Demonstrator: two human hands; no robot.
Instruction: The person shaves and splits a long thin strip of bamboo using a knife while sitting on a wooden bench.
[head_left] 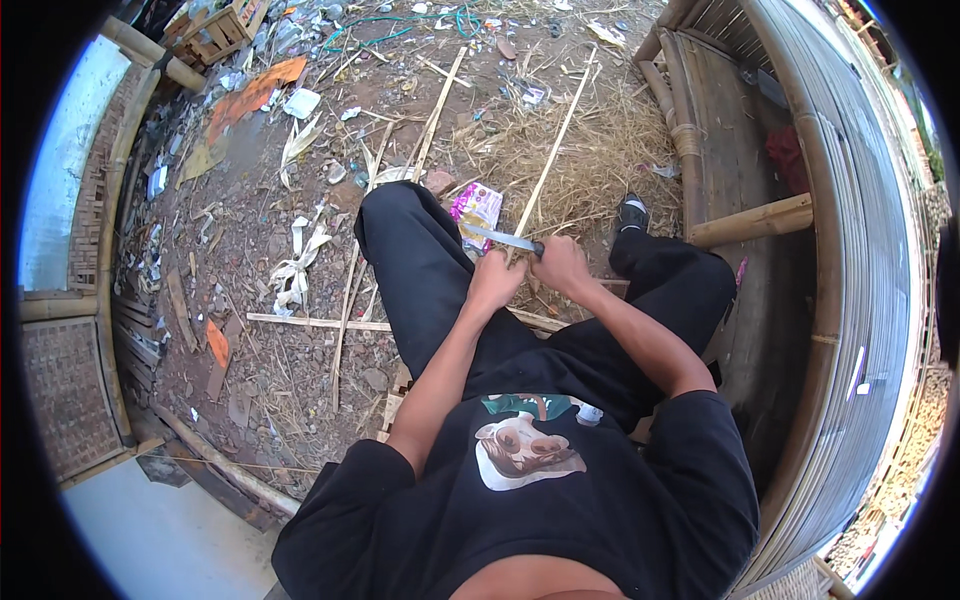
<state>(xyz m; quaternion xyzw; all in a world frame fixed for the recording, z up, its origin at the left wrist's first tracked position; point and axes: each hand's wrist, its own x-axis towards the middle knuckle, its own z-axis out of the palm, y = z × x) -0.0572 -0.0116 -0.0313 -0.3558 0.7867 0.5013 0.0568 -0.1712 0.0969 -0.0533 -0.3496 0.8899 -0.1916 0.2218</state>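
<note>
A knife [503, 238] with a pale blade and a dark handle is in my right hand [563, 264], its fingers closed round the handle. The blade points left and lies across a long, thin bamboo strip [553, 160]. My left hand [496, 279] is closed on the near end of that strip, just below the blade and close beside my right hand. From there the strip slants away to the upper right over the ground. Both hands are between my knees. A purple and white packet [478, 207] lies just beyond the blade.
More bamboo strips [440, 115] lie on the littered dirt at left and ahead. Dry straw [610, 130] covers the ground ahead. A bamboo structure [752, 222] stands close on my right. An orange scrap [265, 88] and pale husks [295, 265] lie left.
</note>
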